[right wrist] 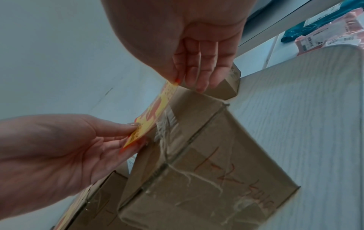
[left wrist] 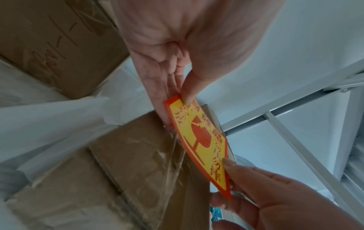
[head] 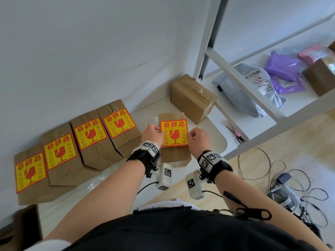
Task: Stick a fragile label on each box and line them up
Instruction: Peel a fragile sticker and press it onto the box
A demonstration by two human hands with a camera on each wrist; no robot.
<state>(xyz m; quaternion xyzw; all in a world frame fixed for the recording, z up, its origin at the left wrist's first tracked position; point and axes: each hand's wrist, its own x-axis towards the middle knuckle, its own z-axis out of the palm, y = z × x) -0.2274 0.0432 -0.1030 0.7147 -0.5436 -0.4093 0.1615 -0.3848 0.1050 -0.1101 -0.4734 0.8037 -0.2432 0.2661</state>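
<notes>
- Row at left: four labelled boxes (head: 76, 147) stand side by side along the wall (head: 81, 51), each w/ a yellow-and-red sticker on top. Judged done.
- Left hand (head: 152, 133): thumb and fingers pinch the left edge of the fragile label (head: 174, 133); thumb on the printed face, fingers beneath (left wrist view confirms).
- Label position: held face up, approx. flat, directly over the box in work (head: 175, 154). Wrist views show a gap between sticker and cardboard at both pinched edges; contact in the middle cannot be told.
- Key relation: label's long axis runs away from the person, parallel to the box's long axis. Box top lies straight below both grips, so the coming move is judged a plain lowering, no sideways shift. Both hands are equally near.
- Right hand (head: 199, 140): thumb and forefinger pinch the right edge of the label; remaining fingers point down toward the box top.
- Far right: one unlabelled box (head: 193, 98) stands near the shelf frame (head: 210, 51), well apart from the row. Scissors (head: 235, 134) lie on the lower shelf.
- Progress est.: four done, one in hand, one left.
- Risk: uneven lowering may trap a crease or skew the label.
</notes>
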